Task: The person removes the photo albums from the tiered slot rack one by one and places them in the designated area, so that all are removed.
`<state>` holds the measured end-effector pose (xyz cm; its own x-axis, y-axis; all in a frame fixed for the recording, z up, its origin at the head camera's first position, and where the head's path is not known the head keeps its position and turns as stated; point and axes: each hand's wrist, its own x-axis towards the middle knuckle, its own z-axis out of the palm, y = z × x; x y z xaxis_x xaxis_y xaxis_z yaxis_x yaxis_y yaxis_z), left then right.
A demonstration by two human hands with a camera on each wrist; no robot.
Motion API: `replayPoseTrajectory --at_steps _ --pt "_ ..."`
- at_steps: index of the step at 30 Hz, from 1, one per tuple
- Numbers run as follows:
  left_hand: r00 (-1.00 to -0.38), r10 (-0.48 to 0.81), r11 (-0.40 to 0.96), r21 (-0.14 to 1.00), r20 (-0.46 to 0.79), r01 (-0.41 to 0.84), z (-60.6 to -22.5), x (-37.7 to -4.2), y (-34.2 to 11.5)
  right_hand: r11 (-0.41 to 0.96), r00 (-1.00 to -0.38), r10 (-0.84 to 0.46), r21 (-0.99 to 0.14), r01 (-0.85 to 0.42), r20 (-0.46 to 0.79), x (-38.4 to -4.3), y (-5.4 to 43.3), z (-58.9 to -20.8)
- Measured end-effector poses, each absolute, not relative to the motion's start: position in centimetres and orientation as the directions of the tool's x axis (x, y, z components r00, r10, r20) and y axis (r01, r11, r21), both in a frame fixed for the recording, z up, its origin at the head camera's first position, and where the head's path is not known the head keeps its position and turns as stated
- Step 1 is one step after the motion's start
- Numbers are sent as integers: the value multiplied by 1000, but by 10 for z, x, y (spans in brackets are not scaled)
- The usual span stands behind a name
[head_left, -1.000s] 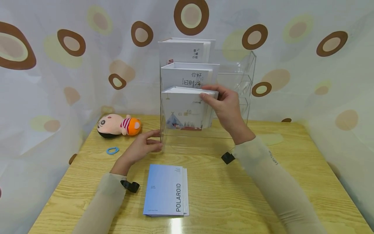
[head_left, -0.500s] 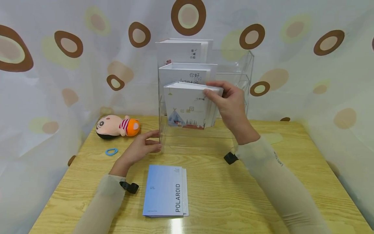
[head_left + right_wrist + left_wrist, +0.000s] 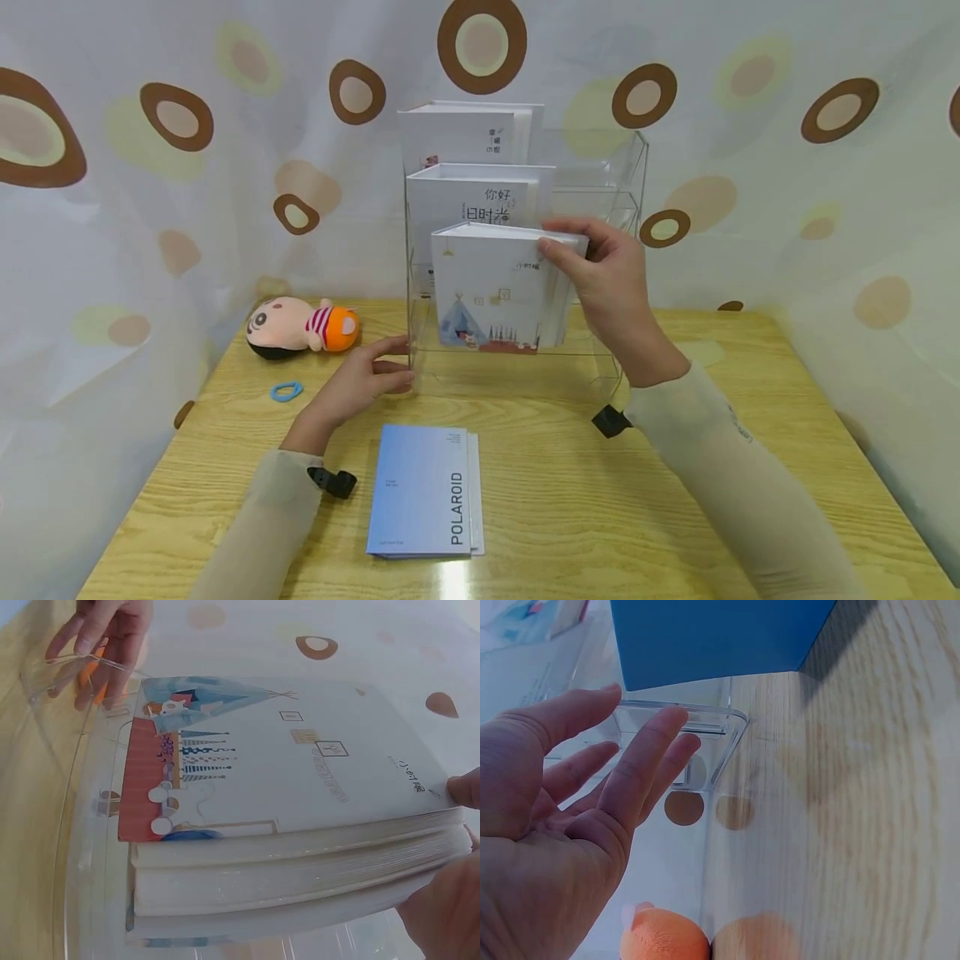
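Observation:
My right hand [image 3: 618, 283] pinches the upper right corner of a white photo album [image 3: 487, 279] with a tent drawing on its cover. The thumb lies on the front cover, and the fingers go behind. Thick page edges of this album [image 3: 292, 877] face the right wrist camera. It is upright, in front of the lowest tier of a clear stepped rack [image 3: 636, 167]. Two more white albums stand in the rack: one on the middle tier [image 3: 442, 196], one at the top [image 3: 457, 133]. My left hand [image 3: 363, 382] rests loosely extended fingers at the rack's left side.
A blue POLAROID album [image 3: 416, 492] lies flat on the wooden table [image 3: 600, 517], in front of the rack. A soft doll [image 3: 292, 327] with orange shorts lies left of the rack, with a small blue ring [image 3: 287, 392] nearer me. A patterned curtain [image 3: 420, 50] hangs behind.
My right hand has lifted the tent album slightly, then brought it rightward and lower, away from the album behind it. The left hand stays at the rack's side.

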<state>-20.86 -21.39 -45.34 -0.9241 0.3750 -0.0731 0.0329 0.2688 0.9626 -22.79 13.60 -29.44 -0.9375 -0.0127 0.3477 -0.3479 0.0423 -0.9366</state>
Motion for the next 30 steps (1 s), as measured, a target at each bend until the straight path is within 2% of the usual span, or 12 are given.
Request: replayPoseTrajectory --at_steps 17,23,30 --pt "-925 376 270 962 -56 51 -453 -208 -212 193 -962 -43 -942 -273 270 -192 157 -312" --pt "-927 371 268 962 -58 48 -452 -208 -211 226 -968 -56 -941 -252 246 -180 167 -327" --pt "-926 371 275 960 -63 45 -452 -208 -212 337 -981 -54 -922 -192 185 -168 180 -348"
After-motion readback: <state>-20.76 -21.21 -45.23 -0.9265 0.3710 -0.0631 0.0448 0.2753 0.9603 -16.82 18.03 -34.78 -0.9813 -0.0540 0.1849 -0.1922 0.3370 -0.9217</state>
